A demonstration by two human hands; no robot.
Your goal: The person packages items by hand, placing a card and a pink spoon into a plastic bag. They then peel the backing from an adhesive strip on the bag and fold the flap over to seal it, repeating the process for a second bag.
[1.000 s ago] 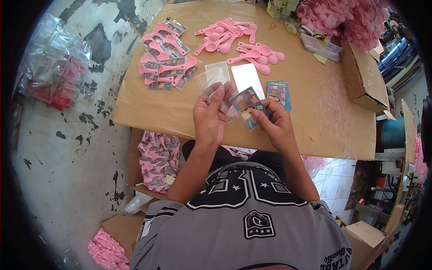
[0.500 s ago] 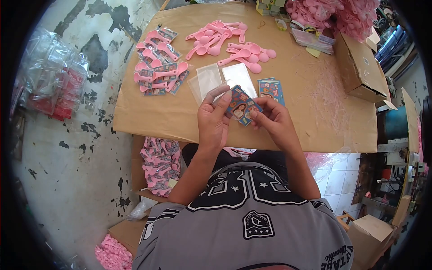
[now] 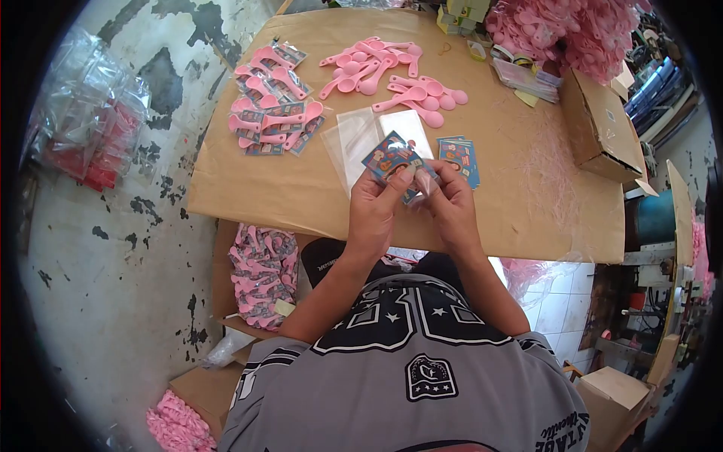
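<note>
My left hand [image 3: 374, 203] pinches a blue printed card [image 3: 390, 155] under its thumb, over the table's near middle. Close beside it, my right hand [image 3: 454, 202] is closed on a crinkled clear plastic bag [image 3: 429, 183] at the card's lower right corner. Part of the card is hidden behind the thumbs. Just beyond my hands lie flat clear bags [image 3: 350, 139] and a white stack [image 3: 407, 129]. To the right of my right hand is a small pile of similar blue cards [image 3: 459, 154].
Loose pink spoons [image 3: 369, 64] lie farther back. At the left are spoons packed with cards [image 3: 275, 117]. A cardboard box [image 3: 599, 132] stands at the right edge, near heaped pink spoons [image 3: 561, 34]. Below the table, a carton holds packed spoons [image 3: 263, 275].
My hands have come closer together and the card has turned in my left hand. Clear plastic now shows at my right fingers. The view has shifted slightly.
</note>
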